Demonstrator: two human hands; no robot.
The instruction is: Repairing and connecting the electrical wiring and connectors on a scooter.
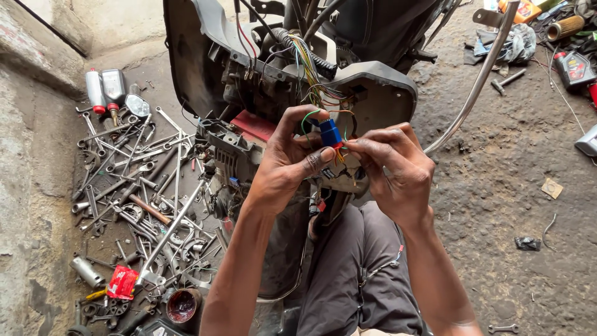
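Small blue plastic connector block (330, 133) sits between both hands, before the stripped scooter's wiring. Left hand (287, 163) pinches its body; right hand (398, 167) fingertips pinch thin wires. Light, rigid; wires fragile — grip housing.

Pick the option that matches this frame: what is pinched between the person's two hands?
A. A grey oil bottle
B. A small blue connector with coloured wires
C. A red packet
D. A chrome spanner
B: the left hand and the right hand meet on a small blue connector with coloured wires running from it, while the spanners and the red packet lie on the ground to the left.
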